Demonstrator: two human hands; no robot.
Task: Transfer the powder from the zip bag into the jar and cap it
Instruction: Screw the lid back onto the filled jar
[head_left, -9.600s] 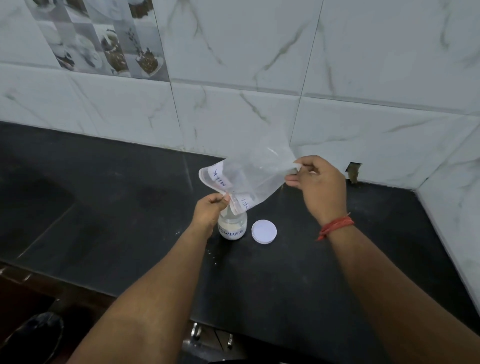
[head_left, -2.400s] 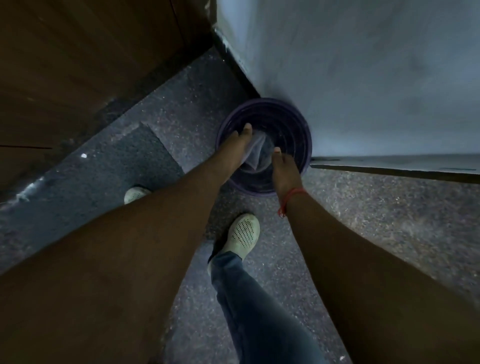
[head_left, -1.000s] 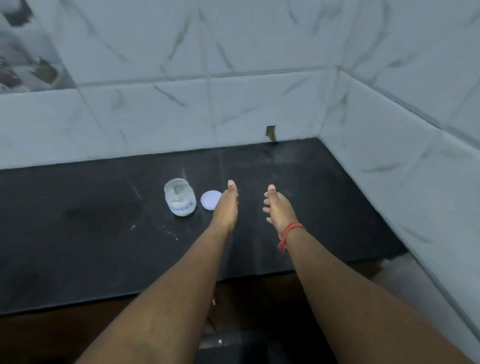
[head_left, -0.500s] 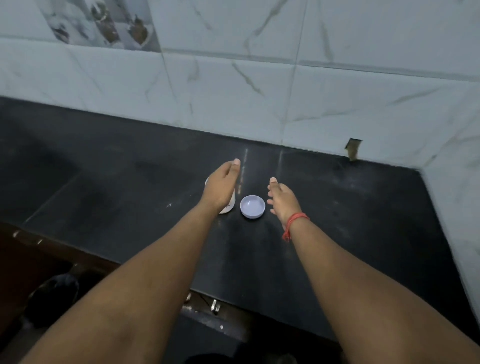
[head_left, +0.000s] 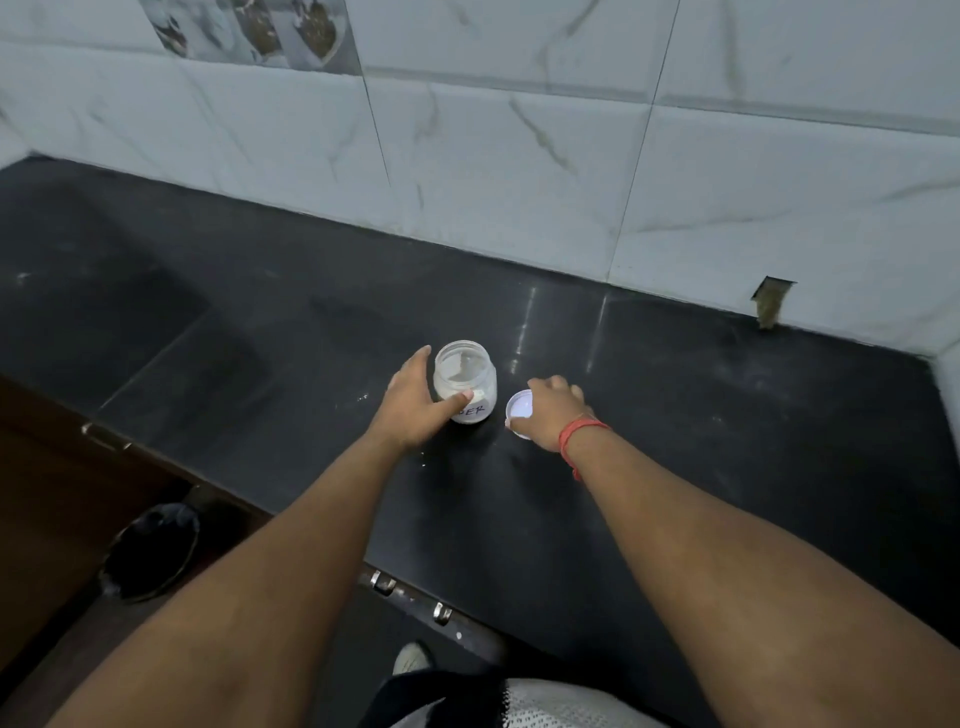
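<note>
The open jar (head_left: 464, 383) stands upright on the black counter (head_left: 727, 441). The left hand (head_left: 413, 402) wraps around the jar's left side, thumb across its label. Just right of the jar, the right hand (head_left: 550, 413) grips the white cap (head_left: 519, 410).

One jar (head_left: 464, 382), one cap (head_left: 520, 410), two hands (head_left: 410, 408)

Left hand (head_left: 410, 402) spread in a half-curl, right hand (head_left: 548, 415) seemingly pinching, both forearms outstretched.

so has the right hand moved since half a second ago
Yes. The right hand was short of the white lid on the black counter; now it has dropped onto the lid, beside the jar.
</note>
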